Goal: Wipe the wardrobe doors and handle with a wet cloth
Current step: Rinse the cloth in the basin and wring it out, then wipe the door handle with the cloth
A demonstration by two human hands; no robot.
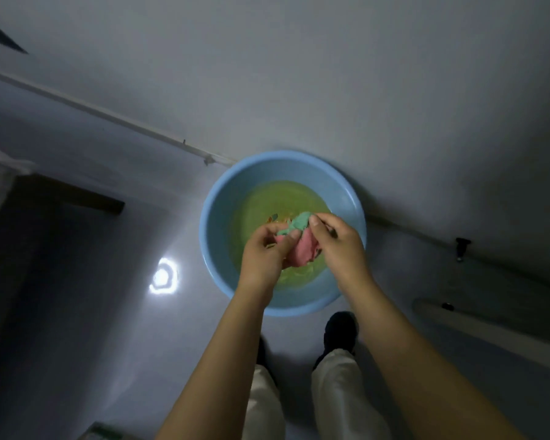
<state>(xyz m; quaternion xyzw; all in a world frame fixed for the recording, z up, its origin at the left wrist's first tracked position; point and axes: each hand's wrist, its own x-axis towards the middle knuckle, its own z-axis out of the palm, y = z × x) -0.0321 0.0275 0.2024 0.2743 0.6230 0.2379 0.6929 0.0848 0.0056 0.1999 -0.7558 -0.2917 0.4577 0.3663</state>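
Our left hand (pixel 262 254) and right hand (pixel 338 246) both pinch the bunched pink-and-green cloth (pixel 296 241), probably wringing it above the water so drips fall into the blue basin (pixel 218 198) at twelve o'clock from our shoes (pixel 340 333).

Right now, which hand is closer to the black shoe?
Right. The right hand holds the cloth almost straight above the black shoe; the left hand is farther left.

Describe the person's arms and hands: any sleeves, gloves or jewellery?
Both forearms are bare to the frame edge, with no sleeves in view. The left hand and right hand wear no gloves. No watch, bracelet or ring is visible.
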